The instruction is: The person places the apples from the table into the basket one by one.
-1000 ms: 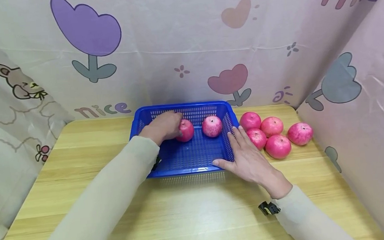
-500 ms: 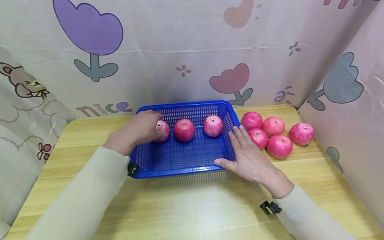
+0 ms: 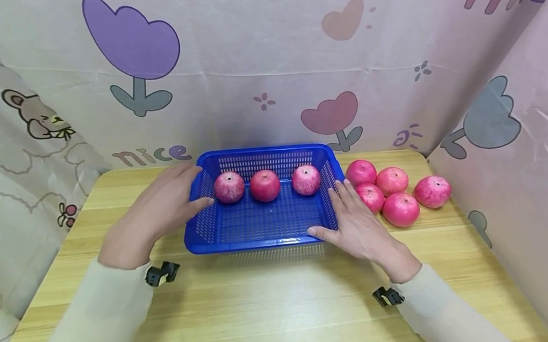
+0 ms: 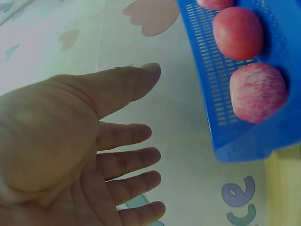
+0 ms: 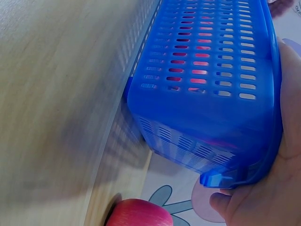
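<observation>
A blue plastic basket [image 3: 270,243] stands on the table with three pink-red apples in a row along its back: a streaked one on the left [image 3: 229,187], a plainer one in the middle [image 3: 265,186] and one on the right [image 3: 306,180]. My left hand [image 3: 160,211] hovers by the basket's left rim, fingers extended. In the left wrist view the palm [image 4: 51,146] faces the camera and holds nothing. My right hand [image 3: 359,228] rests spread on the basket's right rim, near the front corner. The right wrist view shows that hand [image 5: 268,202] against the rim.
Several apples [image 3: 401,209] lie grouped on the table to the right of the basket, one [image 3: 432,192] slightly apart. A patterned curtain [image 3: 244,59] hangs behind and along both sides of the wooden table [image 3: 266,302].
My left hand has let go of an apple at the basket's left end and drawn out leftward over the rim. It earlier reached beside the middle apple. My right hand stays put.
</observation>
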Tool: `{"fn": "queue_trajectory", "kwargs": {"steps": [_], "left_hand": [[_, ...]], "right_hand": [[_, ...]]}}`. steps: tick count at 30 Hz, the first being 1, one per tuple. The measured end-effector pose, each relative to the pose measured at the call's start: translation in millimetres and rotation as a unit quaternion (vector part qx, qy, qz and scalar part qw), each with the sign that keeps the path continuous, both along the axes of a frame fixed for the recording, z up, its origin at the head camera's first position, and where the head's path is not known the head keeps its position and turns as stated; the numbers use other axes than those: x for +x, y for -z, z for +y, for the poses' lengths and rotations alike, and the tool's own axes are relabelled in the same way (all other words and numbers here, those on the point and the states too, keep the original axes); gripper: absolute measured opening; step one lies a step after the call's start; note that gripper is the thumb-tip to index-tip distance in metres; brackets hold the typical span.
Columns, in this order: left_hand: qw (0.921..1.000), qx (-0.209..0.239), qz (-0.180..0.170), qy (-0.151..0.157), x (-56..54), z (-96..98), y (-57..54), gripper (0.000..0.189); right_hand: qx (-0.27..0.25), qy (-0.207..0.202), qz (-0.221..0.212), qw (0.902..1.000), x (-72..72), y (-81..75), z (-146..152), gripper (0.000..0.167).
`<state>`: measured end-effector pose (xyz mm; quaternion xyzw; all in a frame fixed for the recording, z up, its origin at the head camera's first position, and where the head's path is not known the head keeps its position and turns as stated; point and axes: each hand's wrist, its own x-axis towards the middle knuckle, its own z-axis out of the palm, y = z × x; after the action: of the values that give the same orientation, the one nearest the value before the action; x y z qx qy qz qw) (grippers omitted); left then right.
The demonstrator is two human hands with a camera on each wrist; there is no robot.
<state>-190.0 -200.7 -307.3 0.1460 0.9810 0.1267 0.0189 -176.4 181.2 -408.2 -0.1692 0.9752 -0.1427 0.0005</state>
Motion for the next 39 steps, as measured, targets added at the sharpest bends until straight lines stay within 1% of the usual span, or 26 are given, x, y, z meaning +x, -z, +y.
{"fn": "queue_trajectory", "kwargs": {"steps": [3,7,11,14,15,18,22,26,32,39], "left_hand": [[0.9997,0.022,0.0,-0.01,10.7,-5.5,3.5,0.077],[0.999,0.042,0.004,-0.018,23.3,-10.1,12.7,0.079],[0.9978,0.056,0.025,-0.027,35.1,-13.1,27.1,0.087],[0.996,0.072,0.042,-0.03,41.6,-15.1,39.7,0.093],[0.9957,0.077,0.043,-0.031,43.3,-15.3,43.8,0.095],[0.9952,0.087,0.032,-0.032,47.2,-14.3,54.4,0.102],[0.9955,0.085,0.015,-0.039,51.5,-9.8,64.4,0.111],[0.996,0.077,0.021,-0.039,53.3,-6.3,73.8,0.116],[0.9974,0.061,0.014,-0.035,54.4,-2.9,81.2,0.126],[0.998,0.049,0.014,-0.037,55.5,-2.0,87.0,0.127]], "right_hand": [[0.0,0.0,-0.001,1.0,0.1,0.0,-0.1,0.119],[-0.003,0.001,0.003,1.0,0.4,-0.1,-0.3,0.119],[-0.004,0.0,0.004,1.0,0.4,0.4,-0.6,0.119],[-0.002,-0.001,0.006,1.0,-0.1,1.1,-0.6,0.119],[-0.003,-0.001,0.006,1.0,-0.2,1.2,-0.5,0.119],[-0.002,0.002,0.006,1.0,-0.3,1.5,0.0,0.12],[-0.002,0.003,0.002,1.0,0.3,1.4,0.3,0.12],[-0.002,0.001,0.007,1.0,0.4,1.4,0.7,0.119],[-0.005,0.001,0.011,0.9999,0.1,2.0,0.8,0.119],[-0.007,0.002,0.006,1.0,0.3,2.4,0.4,0.12]]}}
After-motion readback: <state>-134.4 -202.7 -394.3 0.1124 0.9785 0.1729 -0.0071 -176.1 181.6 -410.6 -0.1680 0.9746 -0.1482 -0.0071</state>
